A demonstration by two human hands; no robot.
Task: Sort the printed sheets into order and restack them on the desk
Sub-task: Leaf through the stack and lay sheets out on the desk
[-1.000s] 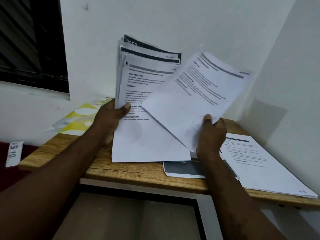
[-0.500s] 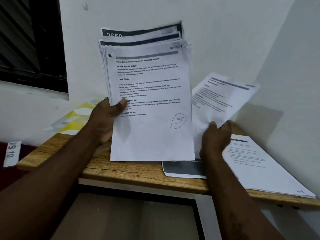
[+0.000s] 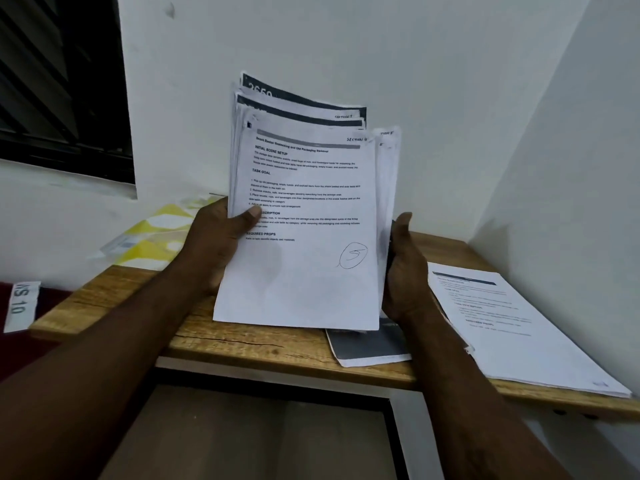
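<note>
White walls meet behind a wooden bench [image 3: 242,344], with a dark window [image 3: 62,81] above its left end. Over the bench's middle, the left hand [image 3: 211,247] grips a stack of printed sheets [image 3: 304,271] by the left edge, and the right hand [image 3: 403,271] clasps the right edge. Its front page reads "INITIAL SCENE SETUP", "TASK GOAL" and a circled 5. A second pile [image 3: 519,334] lies on the bench's right end; a tag [image 3: 20,306] marked "NS 10" sits past its left end.
</note>
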